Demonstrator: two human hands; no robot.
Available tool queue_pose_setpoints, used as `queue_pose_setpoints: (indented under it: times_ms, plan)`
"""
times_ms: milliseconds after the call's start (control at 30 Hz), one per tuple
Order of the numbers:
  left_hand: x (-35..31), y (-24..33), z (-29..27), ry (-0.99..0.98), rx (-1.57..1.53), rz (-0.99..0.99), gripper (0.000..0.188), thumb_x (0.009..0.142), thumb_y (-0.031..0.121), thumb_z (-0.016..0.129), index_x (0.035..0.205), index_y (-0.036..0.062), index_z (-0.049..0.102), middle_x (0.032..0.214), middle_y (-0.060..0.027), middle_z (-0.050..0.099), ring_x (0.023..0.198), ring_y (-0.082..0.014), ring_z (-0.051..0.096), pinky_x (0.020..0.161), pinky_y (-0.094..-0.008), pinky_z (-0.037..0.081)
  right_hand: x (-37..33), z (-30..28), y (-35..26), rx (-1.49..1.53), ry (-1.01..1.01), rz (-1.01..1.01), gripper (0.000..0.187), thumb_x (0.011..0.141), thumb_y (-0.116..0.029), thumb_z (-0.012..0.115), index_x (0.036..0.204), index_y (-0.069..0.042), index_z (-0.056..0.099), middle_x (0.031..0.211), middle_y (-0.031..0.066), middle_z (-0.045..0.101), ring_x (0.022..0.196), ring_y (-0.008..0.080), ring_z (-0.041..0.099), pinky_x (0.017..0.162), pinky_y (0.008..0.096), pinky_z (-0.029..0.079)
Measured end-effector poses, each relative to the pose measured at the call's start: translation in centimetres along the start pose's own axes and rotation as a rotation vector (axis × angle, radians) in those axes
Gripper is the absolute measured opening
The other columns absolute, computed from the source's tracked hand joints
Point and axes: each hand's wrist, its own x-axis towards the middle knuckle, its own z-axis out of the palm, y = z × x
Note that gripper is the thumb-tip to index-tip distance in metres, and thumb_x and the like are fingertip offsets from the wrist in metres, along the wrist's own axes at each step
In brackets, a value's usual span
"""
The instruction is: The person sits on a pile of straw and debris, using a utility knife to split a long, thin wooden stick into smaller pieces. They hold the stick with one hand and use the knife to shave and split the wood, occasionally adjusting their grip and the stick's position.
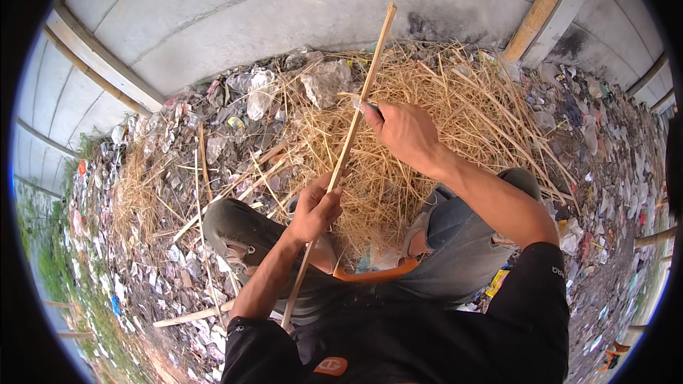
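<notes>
A long, pale bamboo strip (pixel 358 117) runs slantwise from my lap up toward the wall. My left hand (pixel 316 208) is closed around its lower middle, fingers wrapped over it. Higher up, my right hand (pixel 407 135) grips a small knife (pixel 358 103), its short blade against the strip and its handle mostly hidden in my fist. Below both hands, a heap of straw-coloured shavings (pixel 427 107) spreads between my feet and out toward the wall.
A concrete panel wall (pixel 306 18) with a wooden post (pixel 542 11) stands ahead. Litter (pixel 612 171) covers the ground around me. Loose bamboo strips (pixel 196 315) lie at my left. A grey stone (pixel 326 83) sits beside the heap. Something orange (pixel 377 272) shows between my feet.
</notes>
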Motion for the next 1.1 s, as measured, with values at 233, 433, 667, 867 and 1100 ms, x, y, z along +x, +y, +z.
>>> queue_pose_setpoints:
  times_ms: [233, 433, 667, 867, 1100]
  plan:
    - [0.4, 0.9, 0.3, -0.004, 0.037, -0.012, 0.043, 0.107, 0.014, 0.046, 0.148, 0.0011, 0.043, 0.063, 0.0086, 0.035, 0.045, -0.0031, 0.032, 0.044, -0.0229, 0.026, 2.2, -1.4, 2.0, 0.048, 0.008, 0.059, 0.062, 0.107, -0.052, 0.044, 0.069, -0.007, 0.061, 0.04, 0.0012, 0.043, 0.033, 0.0137, 0.039, 0.033, 0.0339, 0.03]
    - [0.4, 0.7, -0.1, 0.022, -0.009, -0.017, 0.043, 0.107, 0.014, 0.047, 0.147, 0.0013, 0.044, 0.062, 0.0086, 0.035, 0.045, -0.0033, 0.032, 0.044, -0.0229, 0.026, 0.6, -0.5, -0.5, 0.068, -0.022, 0.011, 0.063, 0.107, -0.053, 0.04, 0.069, -0.007, 0.064, 0.042, 0.0055, 0.048, 0.035, 0.0205, 0.05, 0.034, 0.035, 0.039]
    - [0.7, 0.3, 0.2, 0.055, -0.022, 0.007, 0.04, 0.106, 0.014, 0.048, 0.144, 0.0012, 0.047, 0.058, 0.01, 0.032, 0.043, -0.0023, 0.03, 0.042, -0.0222, 0.023, -2.1, 0.3, -2.9, 0.215, -0.212, -0.001, 0.061, 0.106, -0.048, 0.048, 0.066, -0.004, 0.063, 0.043, 0.0083, 0.049, 0.037, 0.0209, 0.051, 0.039, 0.0401, 0.04]
    - [0.4, 0.2, -0.1, 0.011, -0.046, -0.012, 0.042, 0.107, 0.014, 0.048, 0.146, 0.0021, 0.045, 0.061, 0.0095, 0.034, 0.045, -0.0029, 0.031, 0.044, -0.0226, 0.024, -1.6, 0.1, -2.1, 0.51, -0.424, 0.137, 0.065, 0.106, -0.049, 0.047, 0.064, -0.001, 0.059, 0.043, 0.0084, 0.041, 0.038, 0.023, 0.04, 0.043, 0.0417, 0.035]
    - [0.4, 0.7, 0.0, 0.034, -0.035, -0.005, 0.042, 0.105, 0.015, 0.05, 0.146, 0.004, 0.046, 0.06, 0.0097, 0.034, 0.045, -0.0026, 0.03, 0.043, -0.0222, 0.024, -2.6, -0.6, -1.9, 0.379, -0.253, -0.101, 0.049, 0.106, -0.045, 0.048, 0.085, -0.002, 0.059, 0.05, 0.0145, 0.053, 0.044, 0.0326, 0.054, 0.045, 0.0462, 0.042]
